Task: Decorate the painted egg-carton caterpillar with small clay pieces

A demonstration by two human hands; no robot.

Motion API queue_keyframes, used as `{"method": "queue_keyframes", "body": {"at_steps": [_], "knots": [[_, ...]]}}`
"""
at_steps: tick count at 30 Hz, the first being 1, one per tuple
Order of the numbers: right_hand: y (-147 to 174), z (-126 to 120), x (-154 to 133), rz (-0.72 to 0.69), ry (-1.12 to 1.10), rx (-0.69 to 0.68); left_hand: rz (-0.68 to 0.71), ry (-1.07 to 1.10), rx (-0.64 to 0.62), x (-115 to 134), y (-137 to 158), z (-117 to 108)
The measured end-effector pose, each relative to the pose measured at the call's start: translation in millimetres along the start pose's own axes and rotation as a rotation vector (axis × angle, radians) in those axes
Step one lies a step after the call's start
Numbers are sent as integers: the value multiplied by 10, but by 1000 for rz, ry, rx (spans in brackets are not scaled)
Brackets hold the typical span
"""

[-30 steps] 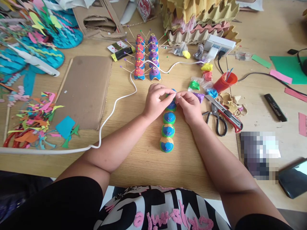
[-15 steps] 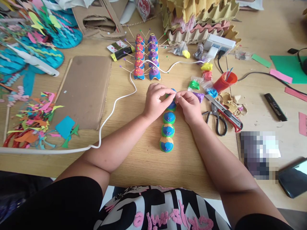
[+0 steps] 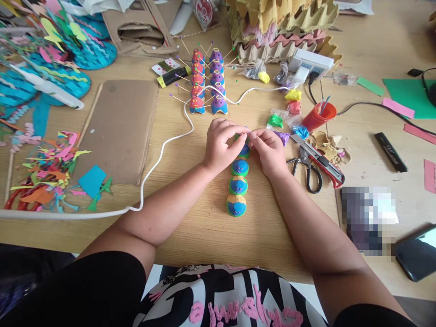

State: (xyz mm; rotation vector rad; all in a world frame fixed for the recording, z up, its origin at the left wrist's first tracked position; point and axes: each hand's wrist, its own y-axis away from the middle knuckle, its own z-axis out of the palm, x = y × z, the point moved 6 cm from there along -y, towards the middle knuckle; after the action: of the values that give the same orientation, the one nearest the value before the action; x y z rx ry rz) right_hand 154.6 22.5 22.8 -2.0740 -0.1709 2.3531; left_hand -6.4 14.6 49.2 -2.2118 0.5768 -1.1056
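My left hand (image 3: 223, 141) and my right hand (image 3: 268, 147) meet fingertip to fingertip above the far end of a caterpillar-like row of egg-carton cups (image 3: 240, 168). The cups carry blue caps with green rims, and small purple marks show on several of them. Each hand is closed in a pinch. Whatever lies between the fingertips is too small to make out. The farthest cups are partly hidden behind my fingers. Beyond my hands stand a red row (image 3: 197, 91) and a purple row (image 3: 218, 91) of cups with faces, stuck with ball-tipped sticks.
To the right lie scissors (image 3: 309, 170), a utility knife (image 3: 322, 161), a red cup (image 3: 319, 116) and clay bags, including a green one (image 3: 275, 121). A white cable (image 3: 163, 147) crosses on the left beside cardboard (image 3: 119, 129) and paper scraps (image 3: 51, 177). Egg trays (image 3: 279, 52) are stacked behind.
My hands stay almost in place over the far cups, with only a slight shift at the fingertips. The objects around them look the same.
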Motion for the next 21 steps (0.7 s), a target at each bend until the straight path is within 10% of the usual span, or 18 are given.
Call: {"method": "queue_keyframes", "body": {"at_steps": [21], "knots": [[-11,3,29,-4,-49,-4,53,-24,-41,0,6,39]]}}
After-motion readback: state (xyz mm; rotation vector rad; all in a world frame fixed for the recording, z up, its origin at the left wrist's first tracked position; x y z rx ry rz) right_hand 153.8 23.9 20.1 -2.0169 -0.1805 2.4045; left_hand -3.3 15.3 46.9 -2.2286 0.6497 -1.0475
